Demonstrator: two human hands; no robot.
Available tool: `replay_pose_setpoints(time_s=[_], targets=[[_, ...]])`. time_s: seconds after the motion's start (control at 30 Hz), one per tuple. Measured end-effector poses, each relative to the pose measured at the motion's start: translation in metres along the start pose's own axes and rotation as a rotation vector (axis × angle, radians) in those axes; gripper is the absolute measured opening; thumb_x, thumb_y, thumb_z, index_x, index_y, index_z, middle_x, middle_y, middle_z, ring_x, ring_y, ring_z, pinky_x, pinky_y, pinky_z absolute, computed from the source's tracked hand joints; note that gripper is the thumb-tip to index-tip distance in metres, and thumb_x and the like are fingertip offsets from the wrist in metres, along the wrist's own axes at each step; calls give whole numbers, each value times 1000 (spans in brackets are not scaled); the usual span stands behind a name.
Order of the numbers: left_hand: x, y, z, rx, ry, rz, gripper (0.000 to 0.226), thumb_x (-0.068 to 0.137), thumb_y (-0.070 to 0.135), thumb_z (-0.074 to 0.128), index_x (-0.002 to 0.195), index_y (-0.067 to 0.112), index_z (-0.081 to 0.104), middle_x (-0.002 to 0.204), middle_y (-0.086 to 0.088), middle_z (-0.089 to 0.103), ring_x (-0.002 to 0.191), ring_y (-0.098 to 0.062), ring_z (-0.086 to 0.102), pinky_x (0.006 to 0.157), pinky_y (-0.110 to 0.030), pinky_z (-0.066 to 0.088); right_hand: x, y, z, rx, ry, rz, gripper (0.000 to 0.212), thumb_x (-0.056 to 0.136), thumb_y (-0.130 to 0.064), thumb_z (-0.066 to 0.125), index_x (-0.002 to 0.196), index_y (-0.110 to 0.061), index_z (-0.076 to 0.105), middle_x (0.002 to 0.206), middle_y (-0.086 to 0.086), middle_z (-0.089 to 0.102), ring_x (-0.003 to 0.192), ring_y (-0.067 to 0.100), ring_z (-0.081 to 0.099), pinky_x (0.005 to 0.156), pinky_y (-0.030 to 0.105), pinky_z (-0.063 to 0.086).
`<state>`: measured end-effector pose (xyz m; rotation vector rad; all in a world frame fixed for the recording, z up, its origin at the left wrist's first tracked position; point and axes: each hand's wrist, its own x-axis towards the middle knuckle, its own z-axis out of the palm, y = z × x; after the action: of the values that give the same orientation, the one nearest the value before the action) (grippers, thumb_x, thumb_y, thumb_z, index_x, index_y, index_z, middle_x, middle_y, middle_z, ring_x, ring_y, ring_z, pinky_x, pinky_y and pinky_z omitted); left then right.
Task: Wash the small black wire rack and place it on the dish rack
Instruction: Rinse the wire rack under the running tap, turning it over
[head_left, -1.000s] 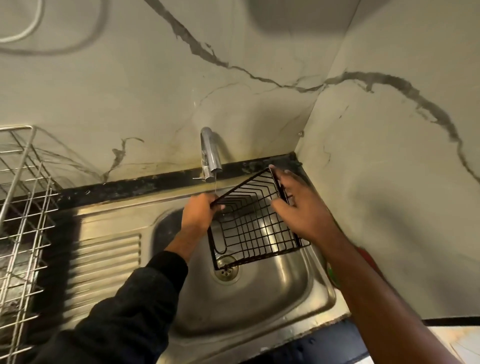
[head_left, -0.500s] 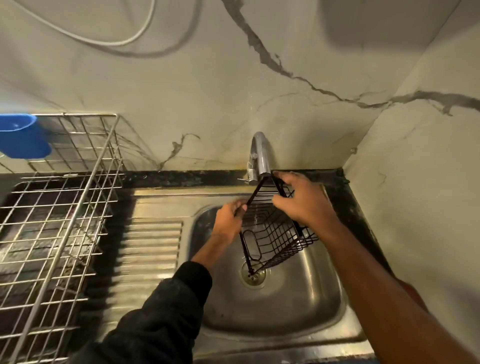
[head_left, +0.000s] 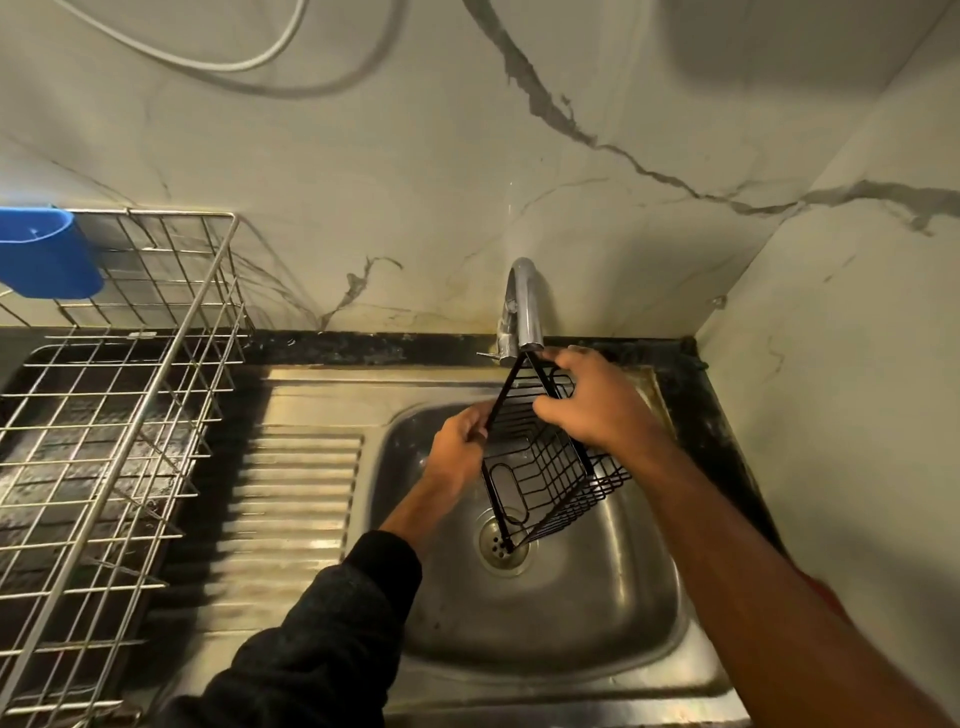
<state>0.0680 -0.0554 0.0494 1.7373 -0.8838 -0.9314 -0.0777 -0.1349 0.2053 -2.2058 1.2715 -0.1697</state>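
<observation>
Since a second ago the small black wire rack (head_left: 540, 462) has been tipped from nearly flat to standing on one corner over the sink (head_left: 597, 613) drain, top corner just under the tap (head_left: 522, 306); probably rinse-and-drain before transfer to the dish rack (head_left: 119, 415), well left of the tap. Left hand (head_left: 457, 452) fingers are clamped on the left rim, right hand (head_left: 597, 405) curled over the right rim. No water stream can be made out; fingertips are hidden behind the wires.
</observation>
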Motion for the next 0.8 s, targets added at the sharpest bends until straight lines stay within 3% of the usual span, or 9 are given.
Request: replay_pose_setpoints(time_s=[0.1, 0.2, 0.37, 0.53, 0.63, 0.8], targets=[[2, 3, 2, -14, -9, -10, 51, 100, -8, 45, 140, 19, 60, 131, 4, 69, 124, -7, 60, 108, -19, 42, 1, -1, -5, -24, -35, 5, 71, 83, -34, 74, 147, -31, 46, 157, 5, 39, 137, 24, 47, 110, 47, 44], [1, 6, 2, -41, -1, -19, 46, 101, -7, 47, 138, 15, 61, 129, 1, 70, 123, -10, 62, 112, -26, 43, 3, -6, -9, -38, -86, -2, 74, 77, -37, 75, 146, -30, 47, 143, 4, 54, 117, 24, 62, 98, 47, 54], [-1, 9, 0, -61, 51, -45, 34, 102, 3, 53, 131, 16, 65, 122, 1, 72, 117, -13, 65, 105, -26, 47, 6, -17, -11, -94, -123, -39, 61, 77, -33, 76, 134, -21, 56, 116, 1, 64, 88, 17, 65, 78, 38, 58], [-2, 12, -3, -82, 99, -79, 32, 103, 11, 55, 133, 16, 64, 121, 4, 71, 109, -8, 65, 77, -2, 43, 11, -24, -6, -120, -137, -71, 64, 75, -33, 78, 131, -17, 53, 118, 0, 61, 91, 15, 63, 83, 40, 57], [0, 12, -5, -26, 129, -86, 29, 105, 17, 53, 131, 15, 65, 120, -1, 72, 101, -8, 65, 72, -3, 42, 12, -24, -4, -119, -141, -78, 68, 73, -34, 79, 133, -19, 50, 114, 0, 61, 89, 13, 62, 80, 38, 57], [0, 14, -6, 100, 178, -41, 29, 107, 20, 48, 129, 11, 66, 116, -4, 72, 101, -12, 64, 76, -10, 44, 8, -22, -4, -141, -143, -110, 86, 77, -31, 80, 150, -15, 37, 138, 4, 51, 106, 15, 53, 82, 30, 45]])
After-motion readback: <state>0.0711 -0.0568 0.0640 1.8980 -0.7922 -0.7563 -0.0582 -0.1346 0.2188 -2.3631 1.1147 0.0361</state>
